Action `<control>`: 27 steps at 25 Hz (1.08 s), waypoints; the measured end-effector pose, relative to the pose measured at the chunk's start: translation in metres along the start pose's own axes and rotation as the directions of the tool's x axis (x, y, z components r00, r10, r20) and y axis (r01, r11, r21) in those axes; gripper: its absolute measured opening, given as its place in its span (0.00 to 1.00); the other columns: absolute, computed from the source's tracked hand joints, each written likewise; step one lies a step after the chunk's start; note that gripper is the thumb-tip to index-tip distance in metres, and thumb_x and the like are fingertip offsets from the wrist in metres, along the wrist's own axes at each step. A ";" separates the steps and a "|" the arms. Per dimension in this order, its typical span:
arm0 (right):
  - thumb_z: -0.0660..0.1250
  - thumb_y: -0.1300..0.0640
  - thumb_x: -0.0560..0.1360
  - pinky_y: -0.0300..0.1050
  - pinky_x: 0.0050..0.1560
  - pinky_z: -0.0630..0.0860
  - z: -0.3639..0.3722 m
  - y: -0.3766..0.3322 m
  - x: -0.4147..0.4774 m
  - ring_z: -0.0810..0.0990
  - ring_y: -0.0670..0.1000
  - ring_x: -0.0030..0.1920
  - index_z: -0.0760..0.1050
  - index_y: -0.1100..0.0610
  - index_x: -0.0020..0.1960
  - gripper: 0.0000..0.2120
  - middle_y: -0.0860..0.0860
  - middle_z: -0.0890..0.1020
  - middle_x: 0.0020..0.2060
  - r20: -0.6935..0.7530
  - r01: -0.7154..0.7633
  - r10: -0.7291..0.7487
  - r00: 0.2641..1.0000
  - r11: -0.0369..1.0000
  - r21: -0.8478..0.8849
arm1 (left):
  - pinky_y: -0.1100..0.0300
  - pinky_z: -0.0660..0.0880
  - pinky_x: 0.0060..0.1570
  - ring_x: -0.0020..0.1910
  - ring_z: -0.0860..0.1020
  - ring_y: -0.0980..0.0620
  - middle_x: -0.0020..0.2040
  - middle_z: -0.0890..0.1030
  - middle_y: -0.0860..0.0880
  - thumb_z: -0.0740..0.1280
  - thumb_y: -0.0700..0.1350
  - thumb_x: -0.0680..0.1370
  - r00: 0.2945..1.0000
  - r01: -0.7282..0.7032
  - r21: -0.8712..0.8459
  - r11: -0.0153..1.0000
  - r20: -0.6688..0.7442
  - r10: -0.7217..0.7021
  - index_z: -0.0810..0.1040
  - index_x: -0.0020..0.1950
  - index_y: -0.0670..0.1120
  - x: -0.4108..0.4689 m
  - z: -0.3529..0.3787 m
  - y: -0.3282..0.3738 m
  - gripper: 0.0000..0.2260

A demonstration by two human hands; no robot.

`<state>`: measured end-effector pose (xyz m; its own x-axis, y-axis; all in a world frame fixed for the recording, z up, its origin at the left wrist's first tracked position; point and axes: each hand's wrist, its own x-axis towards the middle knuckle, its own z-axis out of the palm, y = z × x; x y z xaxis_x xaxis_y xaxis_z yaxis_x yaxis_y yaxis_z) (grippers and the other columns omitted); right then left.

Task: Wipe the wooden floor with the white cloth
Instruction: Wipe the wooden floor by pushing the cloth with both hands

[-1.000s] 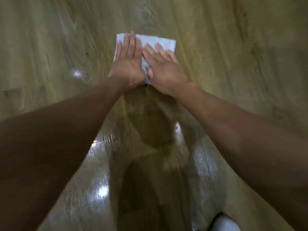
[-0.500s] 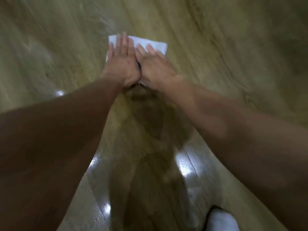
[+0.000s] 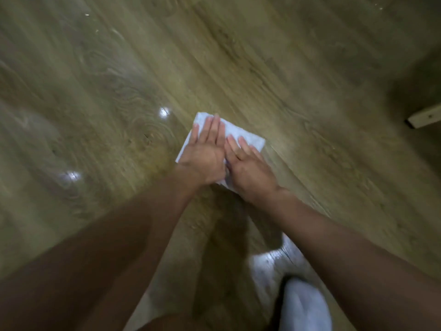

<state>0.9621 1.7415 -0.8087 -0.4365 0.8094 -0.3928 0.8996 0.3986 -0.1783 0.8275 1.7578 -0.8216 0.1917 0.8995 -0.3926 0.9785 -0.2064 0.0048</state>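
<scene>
Left hand [image 3: 202, 158], right hand [image 3: 250, 170] side by side, fingers [image 3: 212, 130] straight, pressed flat, gripping nothing. White cloth [image 3: 248, 137] beneath fingers on wooden floor [image 3: 310, 91]. Risk: ungripped cloth bunches or slips out; glossy floor, palms may skid.

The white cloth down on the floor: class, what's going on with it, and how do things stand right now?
A person leans over the wooden floor with both arms stretched out. The left hand and the right hand lie flat, side by side, fingers straight, pressing the white cloth onto the boards. The cloth is folded into a rectangle and mostly covered by the hands. The floor shines with bright reflections near the person.
</scene>
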 end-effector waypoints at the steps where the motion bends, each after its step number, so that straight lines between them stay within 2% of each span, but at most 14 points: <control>1: 0.53 0.47 0.81 0.48 0.75 0.46 -0.009 0.001 0.018 0.46 0.53 0.78 0.44 0.58 0.78 0.32 0.51 0.47 0.78 -0.007 -0.006 0.006 1.000 1.000 0.022 | 0.45 0.42 0.75 0.77 0.40 0.44 0.78 0.41 0.40 0.54 0.52 0.77 0.999 0.021 -0.003 1.000 0.025 -0.021 0.41 0.77 0.37 0.016 -0.011 -0.005 0.37; 3: 0.53 0.44 0.81 0.49 0.75 0.47 -0.029 0.010 0.056 0.45 0.53 0.78 0.42 0.57 0.78 0.35 0.50 0.46 0.78 0.035 0.000 -0.002 0.999 0.999 0.052 | 0.45 0.43 0.75 0.77 0.40 0.45 0.78 0.40 0.42 0.54 0.51 0.79 0.993 0.099 -0.043 0.994 0.069 -0.096 0.40 0.77 0.38 0.052 -0.031 -0.016 0.34; 6: 0.61 0.35 0.74 0.49 0.76 0.46 -0.042 0.019 0.096 0.45 0.53 0.78 0.41 0.54 0.78 0.46 0.48 0.46 0.78 0.052 0.009 -0.013 0.999 0.997 0.083 | 0.43 0.48 0.74 0.77 0.40 0.44 0.78 0.38 0.44 0.52 0.52 0.81 0.958 0.256 -0.071 0.964 0.155 -0.243 0.39 0.78 0.42 0.091 -0.050 -0.020 0.32; 9: 0.61 0.36 0.75 0.49 0.76 0.44 -0.042 0.018 0.099 0.44 0.52 0.78 0.42 0.54 0.78 0.44 0.48 0.47 0.78 -0.010 0.032 -0.032 0.999 0.996 0.084 | 0.43 0.49 0.73 0.77 0.39 0.43 0.78 0.38 0.41 0.55 0.55 0.80 0.939 0.322 -0.076 0.944 0.153 -0.308 0.38 0.78 0.44 0.082 -0.058 -0.021 0.35; 12: 0.54 0.46 0.80 0.49 0.76 0.42 -0.036 0.017 0.097 0.42 0.52 0.77 0.42 0.54 0.78 0.33 0.48 0.46 0.78 -0.082 0.037 -0.031 0.996 0.997 0.065 | 0.48 0.45 0.76 0.77 0.41 0.41 0.77 0.41 0.36 0.53 0.50 0.81 0.987 0.149 -0.028 0.988 0.058 -0.147 0.40 0.77 0.38 0.058 -0.047 -0.033 0.32; 16: 0.47 0.48 0.82 0.47 0.76 0.43 -0.021 0.018 0.089 0.45 0.50 0.78 0.46 0.53 0.78 0.27 0.47 0.49 0.78 -0.152 -0.001 0.019 0.988 0.993 0.120 | 0.48 0.44 0.76 0.77 0.42 0.39 0.77 0.43 0.35 0.47 0.49 0.82 0.999 0.029 0.127 0.991 -0.046 -0.023 0.41 0.76 0.35 0.049 -0.027 -0.043 0.29; 19: 0.46 0.50 0.82 0.47 0.75 0.46 0.002 0.019 0.042 0.48 0.52 0.78 0.49 0.56 0.78 0.26 0.50 0.53 0.78 -0.226 -0.142 0.164 0.960 0.984 0.112 | 0.45 0.41 0.76 0.77 0.42 0.39 0.77 0.45 0.35 0.49 0.50 0.79 0.970 -0.198 0.201 0.959 -0.100 0.221 0.43 0.77 0.35 0.055 -0.018 -0.018 0.31; 21: 0.47 0.51 0.82 0.47 0.75 0.50 0.016 0.028 -0.001 0.51 0.52 0.77 0.52 0.56 0.78 0.25 0.51 0.56 0.77 -0.255 -0.205 0.208 0.944 0.978 0.040 | 0.45 0.41 0.75 0.77 0.42 0.39 0.77 0.45 0.35 0.49 0.51 0.77 0.929 -0.339 0.233 0.912 -0.070 0.363 0.44 0.77 0.36 0.048 -0.012 0.002 0.33; 24: 0.49 0.51 0.82 0.47 0.74 0.52 0.001 0.063 0.009 0.54 0.51 0.77 0.52 0.54 0.78 0.25 0.49 0.56 0.77 -0.217 -0.218 0.219 0.951 0.976 0.025 | 0.43 0.42 0.75 0.77 0.42 0.39 0.77 0.44 0.35 0.51 0.52 0.79 0.937 -0.319 0.264 0.910 -0.059 0.345 0.43 0.77 0.35 0.066 -0.020 0.018 0.33; 27: 0.53 0.45 0.80 0.49 0.75 0.50 -0.032 0.089 0.072 0.50 0.52 0.77 0.48 0.54 0.78 0.31 0.49 0.51 0.78 -0.163 -0.314 0.323 0.932 0.946 0.077 | 0.43 0.42 0.75 0.77 0.39 0.43 0.78 0.41 0.40 0.50 0.51 0.82 0.977 -0.210 0.065 0.976 -0.029 0.212 0.41 0.77 0.38 0.124 -0.056 0.028 0.30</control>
<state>1.0103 1.8486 -0.8236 -0.1187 0.9536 -0.2767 0.9893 0.0898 -0.1149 0.8825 1.8852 -0.8186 0.3970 0.8459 -0.3562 0.9093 -0.4152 0.0275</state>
